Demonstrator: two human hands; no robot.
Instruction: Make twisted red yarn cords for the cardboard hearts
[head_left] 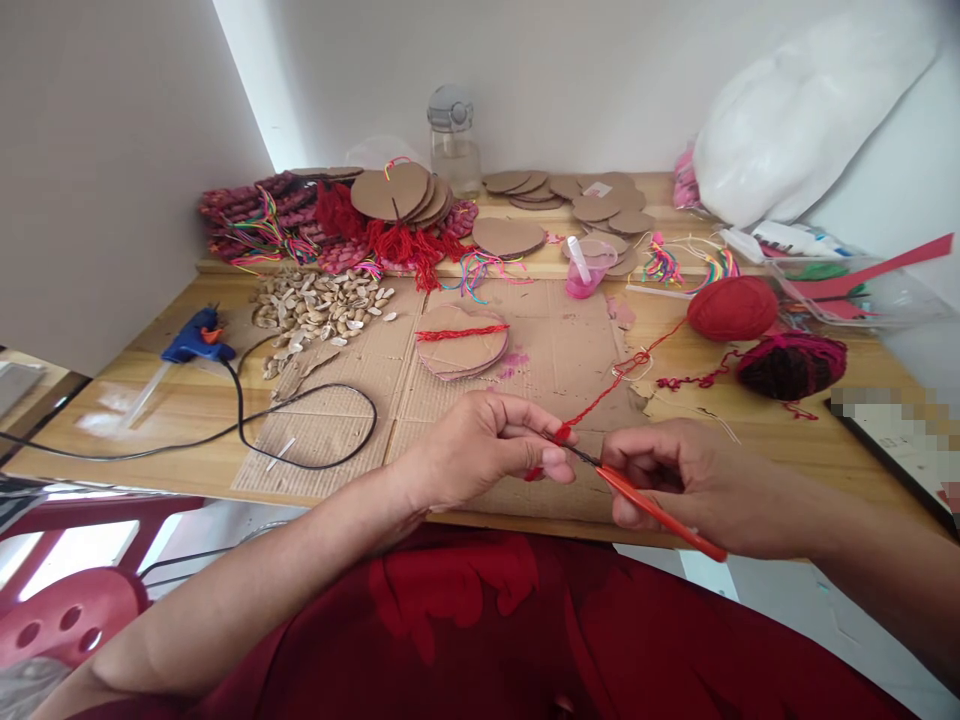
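Pinching red yarn point(640, 358) in left hand point(480, 450), gripping orange-handled scissors point(651, 506) in right hand point(686, 485); could nick nearby fingertips point(555, 457) if jerked toward two o'clock by snagged yarn.

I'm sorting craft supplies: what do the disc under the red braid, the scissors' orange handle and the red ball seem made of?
Disc: likely cardboard, by its matt brown face. Orange handle: probably plastic, by its smooth, even colour. Red ball: matt yarn, given the strand trailing from it.
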